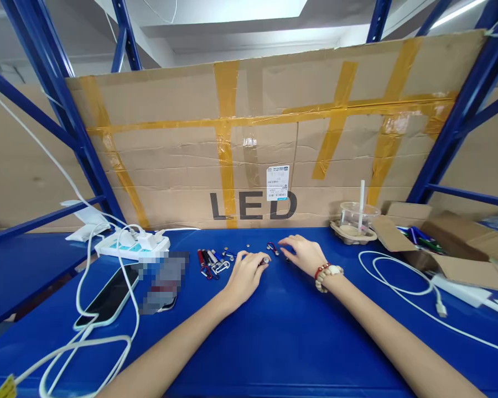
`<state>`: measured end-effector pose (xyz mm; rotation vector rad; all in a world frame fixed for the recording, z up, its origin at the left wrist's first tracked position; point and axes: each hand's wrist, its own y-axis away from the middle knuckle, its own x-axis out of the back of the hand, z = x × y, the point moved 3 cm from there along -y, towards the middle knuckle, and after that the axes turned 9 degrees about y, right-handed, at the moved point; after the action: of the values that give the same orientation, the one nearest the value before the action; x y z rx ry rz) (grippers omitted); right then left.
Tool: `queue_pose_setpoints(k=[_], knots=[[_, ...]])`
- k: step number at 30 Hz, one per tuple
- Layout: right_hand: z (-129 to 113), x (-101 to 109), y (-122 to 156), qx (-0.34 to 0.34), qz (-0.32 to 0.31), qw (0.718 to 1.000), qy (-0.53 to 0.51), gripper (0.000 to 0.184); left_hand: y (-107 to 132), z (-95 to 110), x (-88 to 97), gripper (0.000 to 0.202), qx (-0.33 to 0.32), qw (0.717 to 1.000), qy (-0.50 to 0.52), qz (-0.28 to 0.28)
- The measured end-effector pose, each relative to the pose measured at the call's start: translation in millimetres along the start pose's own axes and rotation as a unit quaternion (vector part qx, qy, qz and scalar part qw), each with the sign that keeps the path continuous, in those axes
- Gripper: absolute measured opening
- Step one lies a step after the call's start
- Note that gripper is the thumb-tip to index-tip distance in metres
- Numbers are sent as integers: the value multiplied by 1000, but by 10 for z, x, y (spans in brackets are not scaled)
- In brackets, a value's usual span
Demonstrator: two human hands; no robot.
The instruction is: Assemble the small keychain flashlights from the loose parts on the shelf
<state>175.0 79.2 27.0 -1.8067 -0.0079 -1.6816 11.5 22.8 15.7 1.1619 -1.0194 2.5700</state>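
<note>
My left hand (245,276) is closed around a small flashlight (266,260), its round silvery end poking out between thumb and fingers. My right hand (305,255), wearing a bead bracelet (326,274), hovers low over the blue shelf with its fingers apart and curved. Just left of its fingertips lies a dark clip with a red part (273,249). A small dark thing under the right thumb is mostly hidden. Beside my left hand sits a row of small coloured tubes with carabiner clips (211,262). Small round silvery parts (229,254) lie close by, and a tiny disc (248,245) sits behind.
At left are a white power strip (126,247), looping white cables (81,282) and a phone (110,296). To the right stand a plastic cup with a straw (357,216), an open cardboard box (460,243) and a coiled cable (392,282). A cardboard sheet (174,166) closes the back.
</note>
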Motion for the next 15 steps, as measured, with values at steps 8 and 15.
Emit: queue_pose_setpoints(k=[8, 15], knots=[[133, -129, -21, -14, -22, 999, 26, 26, 39, -19, 5, 20, 59, 996, -62, -25], [224, -104, -29, -45, 11, 999, 9, 25, 143, 185, -149, 23, -100, 972, -133, -167]])
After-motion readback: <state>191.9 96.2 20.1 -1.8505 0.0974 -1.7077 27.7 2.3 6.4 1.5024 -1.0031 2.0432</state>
